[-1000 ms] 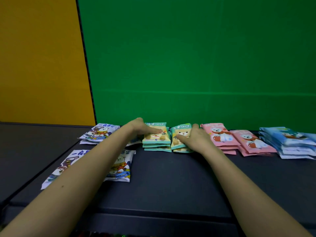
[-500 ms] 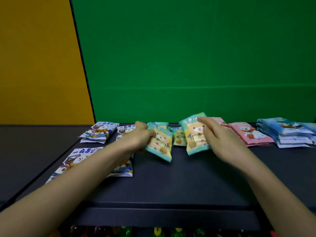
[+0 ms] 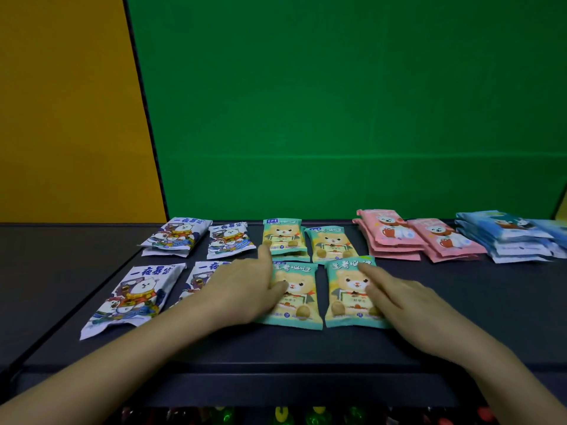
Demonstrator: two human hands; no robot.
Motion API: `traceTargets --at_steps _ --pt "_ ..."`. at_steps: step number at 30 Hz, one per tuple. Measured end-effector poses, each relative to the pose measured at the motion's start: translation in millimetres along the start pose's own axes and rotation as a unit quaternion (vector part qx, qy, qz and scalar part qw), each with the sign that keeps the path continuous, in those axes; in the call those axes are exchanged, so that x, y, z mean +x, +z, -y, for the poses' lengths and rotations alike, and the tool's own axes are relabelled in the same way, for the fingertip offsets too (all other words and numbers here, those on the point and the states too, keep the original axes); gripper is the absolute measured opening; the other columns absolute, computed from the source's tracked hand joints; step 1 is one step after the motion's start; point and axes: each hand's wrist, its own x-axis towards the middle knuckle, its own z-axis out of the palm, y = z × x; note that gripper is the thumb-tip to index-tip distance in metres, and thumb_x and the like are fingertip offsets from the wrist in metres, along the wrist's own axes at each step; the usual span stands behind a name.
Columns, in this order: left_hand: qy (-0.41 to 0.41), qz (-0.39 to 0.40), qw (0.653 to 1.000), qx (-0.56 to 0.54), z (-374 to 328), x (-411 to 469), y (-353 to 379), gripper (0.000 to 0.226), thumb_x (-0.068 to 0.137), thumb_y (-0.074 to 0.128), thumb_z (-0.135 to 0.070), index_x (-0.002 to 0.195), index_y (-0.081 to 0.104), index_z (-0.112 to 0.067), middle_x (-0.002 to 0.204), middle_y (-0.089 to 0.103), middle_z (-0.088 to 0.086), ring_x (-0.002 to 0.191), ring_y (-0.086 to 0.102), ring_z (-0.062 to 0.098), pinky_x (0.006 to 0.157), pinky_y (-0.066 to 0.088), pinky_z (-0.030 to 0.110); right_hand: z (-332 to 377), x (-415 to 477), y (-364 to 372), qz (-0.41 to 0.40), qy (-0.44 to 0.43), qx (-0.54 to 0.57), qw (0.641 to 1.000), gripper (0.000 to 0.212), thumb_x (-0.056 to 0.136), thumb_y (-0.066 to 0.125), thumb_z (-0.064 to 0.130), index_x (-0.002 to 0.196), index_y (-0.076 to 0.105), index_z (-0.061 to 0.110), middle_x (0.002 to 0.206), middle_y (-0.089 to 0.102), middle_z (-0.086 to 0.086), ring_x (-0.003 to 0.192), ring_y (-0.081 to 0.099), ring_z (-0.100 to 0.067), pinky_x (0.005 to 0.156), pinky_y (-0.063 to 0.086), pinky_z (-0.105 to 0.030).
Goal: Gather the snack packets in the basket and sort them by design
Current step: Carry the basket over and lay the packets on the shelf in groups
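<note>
The near-left green packet, printed with a bear, lay flat on the dark desk with the left hand resting on its left edge, fingers straight and loose, the thumb laid across the bear and gripping nothing. Just to the right of that packet, almost touching it, lay a second green packet of the same design; the right hand pressed on it with straight fingers, the forefinger reaching to its top edge, nothing curled round it. Directly behind the near-left green packet sat two small green stacks side by side, the same bear facing up. To its left lay four white packets with blue lettering, two near and two farther back; the left forearm covered part of the nearest-in one. Well to its right, toward the back of the desk, stood two pink stacks, and beyond them a blue stack at the picture's edge. Behind everything rose a green backdrop, with a yellow wall off to the left. Below the desk's front edge showed blurred coloured things, too unclear to name.
</note>
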Motion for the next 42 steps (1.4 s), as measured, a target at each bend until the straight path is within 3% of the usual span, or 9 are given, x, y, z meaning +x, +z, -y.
traceTargets --at_steps 3,8,13,24,28,31,33,37,42 --pt "0.008 -0.029 0.999 0.034 2.1 0.5 1.2 0.044 0.095 0.038 -0.044 0.125 0.030 -0.013 0.109 0.060 0.009 0.101 0.056 0.028 0.075 0.039 0.036 -2.1 1.9 -4.2 0.025 0.002 -0.022 0.999 0.045 0.099 0.020 0.045 0.143 0.014 0.046 0.144 0.042 0.008 0.130 0.040 -0.024 0.104 0.036 -0.040" --pt "-0.029 -0.219 0.975 -0.018 37.8 24.9 -3.0 0.025 0.095 0.040 -0.030 0.113 0.044 -0.012 0.092 0.062 0.009 0.090 0.056 0.031 0.066 0.037 0.035 -1.6 11.8 -23.8 -0.003 0.015 -0.091 0.996 0.046 0.092 0.034 0.056 0.136 0.037 0.042 0.131 0.050 0.008 0.119 0.048 -0.017 0.097 0.042 -0.037" --pt "-0.076 -0.122 0.988 -0.050 88.2 65.1 0.1 0.041 0.098 0.039 -0.027 0.130 0.047 -0.002 0.129 0.052 0.020 0.114 0.050 0.033 0.093 0.041 0.039 8.1 49.2 -36.0 -0.056 -0.030 0.038 0.997 0.032 0.093 0.048 0.038 0.121 0.056 0.024 0.111 0.059 0.000 0.100 0.054 -0.016 0.088 0.045 -0.034" --pt "-0.062 0.047 0.996 -0.034 97.8 92.5 3.3 0.042 0.102 0.024 -0.021 0.134 0.039 0.002 0.138 0.043 0.023 0.127 0.041 0.033 0.104 0.033 0.037 15.3 111.0 -12.2 -0.035 -0.005 0.023 0.999 0.043 0.096 0.045 0.029 0.136 0.045 0.013 0.139 0.049 -0.010 0.128 0.043 -0.024 0.103 0.033 -0.031" --pt "-0.053 -0.044 0.996 -0.060 92.6 94.3 2.1 0.033 0.099 0.032 -0.018 0.100 0.055 0.005 0.110 0.058 0.022 0.101 0.053 0.033 0.084 0.041 0.036 13.5 112.9 -4.4 -0.024 0.007 0.019 1.000 0.044 0.097 0.044 0.028 0.137 0.045 0.011 0.142 0.047 -0.008 0.130 0.044 -0.022 0.105 0.034 -0.030" --pt "-0.030 -0.110 0.988 -0.104 67.8 93.4 -2.0 0.038 0.098 0.037 -0.025 0.115 0.057 0.003 0.119 0.060 0.021 0.110 0.054 0.036 0.090 0.044 0.037 15.0 113.4 -3.3 -0.029 0.009 0.013 0.999 0.045 0.097 0.043 0.028 0.138 0.044 0.009 0.142 0.047 -0.010 0.129 0.045 -0.024 0.104 0.035 -0.030" --pt "-0.012 -0.069 0.988 -0.135 50.4 95.8 -3.0 0.041 0.099 0.038 -0.030 0.117 0.055 0.003 0.120 0.059 0.021 0.110 0.053 0.034 0.089 0.043 0.036 16.5 113.6 -2.7 -0.029 0.012 0.007 0.999 0.044 0.098 0.042 0.028 0.137 0.044 0.008 0.141 0.048 -0.012 0.127 0.047 -0.025 0.103 0.036 -0.032" --pt "-0.010 0.000 0.989 -0.151 35.0 105.4 4.7 0.032 0.097 0.040 -0.032 0.078 0.044 -0.008 0.072 0.046 0.006 0.070 0.044 0.022 0.063 0.031 0.028 15.5 116.4 -0.5 -0.039 0.020 0.003 0.999 0.040 0.097 0.043 0.027 0.130 0.051 0.005 0.133 0.056 -0.015 0.118 0.052 -0.029 0.100 0.041 -0.036" --pt "-0.015 -0.021 0.989 -0.144 30.3 107.1 6.1 0.034 0.097 0.040 -0.030 0.072 0.042 -0.007 0.075 0.046 0.013 0.064 0.039 0.022 0.051 0.026 0.027 15.8 119.5 3.4 -0.054 0.020 0.003 0.998 0.037 0.097 0.045 0.025 0.123 0.056 0.003 0.125 0.060 -0.017 0.112 0.056 -0.030 0.096 0.044 -0.037"
